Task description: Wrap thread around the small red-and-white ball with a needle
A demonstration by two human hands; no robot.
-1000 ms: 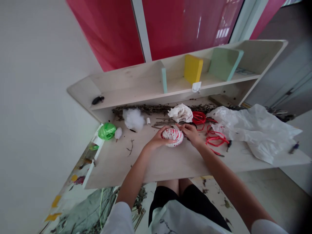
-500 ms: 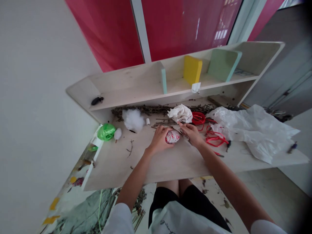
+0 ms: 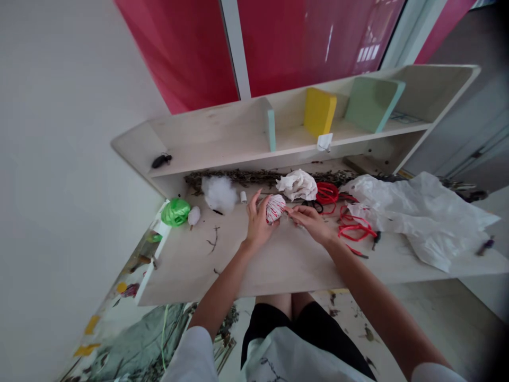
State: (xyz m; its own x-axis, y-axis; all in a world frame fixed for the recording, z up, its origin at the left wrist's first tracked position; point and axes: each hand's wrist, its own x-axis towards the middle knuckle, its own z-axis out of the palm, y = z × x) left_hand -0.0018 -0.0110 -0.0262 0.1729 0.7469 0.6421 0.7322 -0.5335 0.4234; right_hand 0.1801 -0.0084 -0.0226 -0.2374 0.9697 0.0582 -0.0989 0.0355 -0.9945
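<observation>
Over the desk, my left hand [image 3: 258,220] is wrapped around an egg-shaped ball [image 3: 275,209] wound with white and red string. Its thumb and fingers grip the left and lower side, one finger lifted off. At the ball's right end is my right hand [image 3: 308,220], its fingertips pinched together and touching it or very close. What those fingertips hold is too small to make out. Behind the right hand lie crumpled white paper [image 3: 297,184] and a pair of black-handled scissors [image 3: 313,205], partly hidden.
Red cord [image 3: 326,194] and a white plastic bag [image 3: 421,212] lie to the right. White stuffing [image 3: 218,193], a small white spool [image 3: 243,197], a green ribbon bundle [image 3: 175,211] and a small white ball [image 3: 194,215] are at left. Dry twigs [image 3: 238,176] line the back under a shelf [image 3: 222,156].
My left hand has raised and turned the string-wound ball slightly up and left. My right hand has come from the paper's edge to the ball's right end, uncovering the scissors.
</observation>
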